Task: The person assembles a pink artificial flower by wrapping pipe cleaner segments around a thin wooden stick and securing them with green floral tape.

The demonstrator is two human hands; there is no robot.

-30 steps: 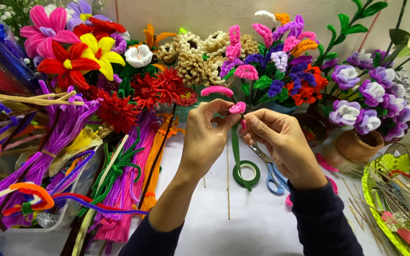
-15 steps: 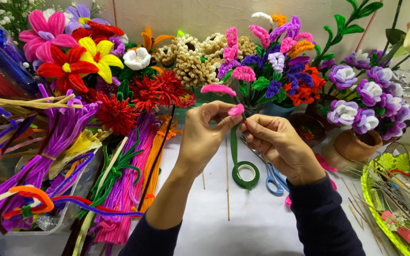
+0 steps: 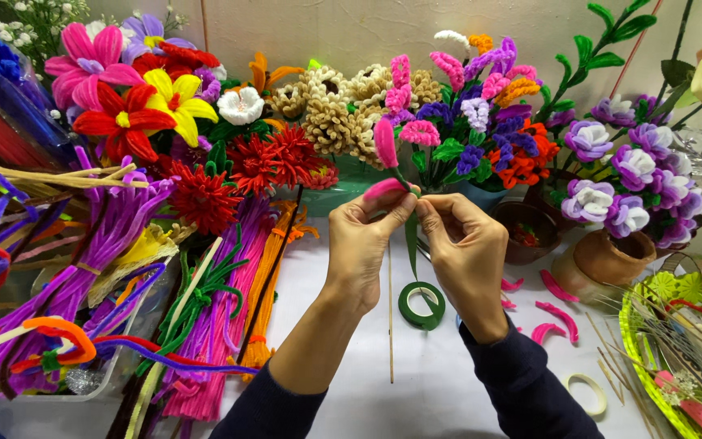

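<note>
Pinching at the centre of the view, a pink pipe-cleaner petal (image 3: 383,189) is pressed against the top of a thin green stem (image 3: 410,244), just below a second pink petal (image 3: 385,142) already standing upright on it. The petal is nipped between thumb and forefinger of the left hand (image 3: 361,248), while the fingers (image 3: 436,213) of the right hand (image 3: 469,256) are closed together on the stem right beside it. A strip of green tape is seen running down from the stem to a green tape roll (image 3: 422,305) on the white bench (image 3: 367,382).

By the look of it, the flower is judged to be at an early stage: two petals are in place, and several loose pink petals (image 3: 550,305) lie unused near the right wrist. A bare wooden stick (image 3: 390,325) lies beside the roll. Finished flowers (image 3: 286,154) and bundled pipe cleaners (image 3: 221,325) are ranged behind and to the left.
</note>
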